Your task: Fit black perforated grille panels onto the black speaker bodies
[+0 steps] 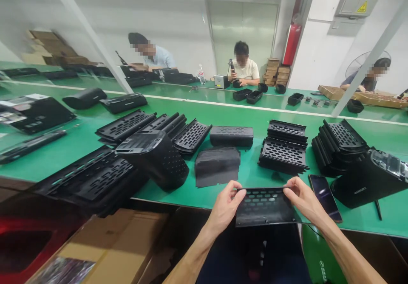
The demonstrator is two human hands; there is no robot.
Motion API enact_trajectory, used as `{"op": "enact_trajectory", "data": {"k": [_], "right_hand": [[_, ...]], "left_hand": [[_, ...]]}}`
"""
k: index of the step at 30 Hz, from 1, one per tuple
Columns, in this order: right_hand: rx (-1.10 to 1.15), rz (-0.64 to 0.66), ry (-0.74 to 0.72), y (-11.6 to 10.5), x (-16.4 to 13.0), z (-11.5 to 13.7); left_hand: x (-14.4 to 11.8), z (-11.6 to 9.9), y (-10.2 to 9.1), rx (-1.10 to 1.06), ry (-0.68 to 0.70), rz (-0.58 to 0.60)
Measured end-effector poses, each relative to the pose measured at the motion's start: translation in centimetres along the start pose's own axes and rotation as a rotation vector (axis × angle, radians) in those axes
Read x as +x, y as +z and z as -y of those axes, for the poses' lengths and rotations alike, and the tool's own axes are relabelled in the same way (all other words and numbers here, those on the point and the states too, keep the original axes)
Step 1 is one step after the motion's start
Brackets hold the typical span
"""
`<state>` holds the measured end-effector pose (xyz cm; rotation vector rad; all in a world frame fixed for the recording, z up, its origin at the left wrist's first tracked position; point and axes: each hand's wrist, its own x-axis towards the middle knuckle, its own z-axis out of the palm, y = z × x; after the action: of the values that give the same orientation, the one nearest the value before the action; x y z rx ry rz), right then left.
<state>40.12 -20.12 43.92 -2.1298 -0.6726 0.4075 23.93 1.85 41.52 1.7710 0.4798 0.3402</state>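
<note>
In the lower middle of the frame, slightly right of centre, a black slotted panel spans the gap between two hands, at the near edge of the green table. The left hand pinches its upper left corner, thumb and fingers closed together; the right hand grips the upper right corner likewise. Dark sheets lie just above the left hand, and a phone lies right of the right hand, beside a black bin.
</note>
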Motion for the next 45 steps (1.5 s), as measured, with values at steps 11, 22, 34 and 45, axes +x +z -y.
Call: {"op": "enact_trajectory", "data": {"k": [11,22,34,45], "right_hand": [[0.514,0.152,0.217,2.7,-5.6,-1.2],[0.575,0.131,0.290,3.4,-6.4,-1.4],[0.695,0.107,0.315,3.4,-7.2,-2.3],[0.914,0.092,0.435,2.3,-8.4,-1.6]], "left_hand": [[-5.9,1.7,0.7,-0.603,-0.327,0.043],[-7.2,1.7,0.8,-0.678,-0.334,0.062],[-8.0,2.2,0.9,-0.739,-0.368,0.061],[-9.2,1.5,0.6,-0.966,-0.451,0.188]]}}
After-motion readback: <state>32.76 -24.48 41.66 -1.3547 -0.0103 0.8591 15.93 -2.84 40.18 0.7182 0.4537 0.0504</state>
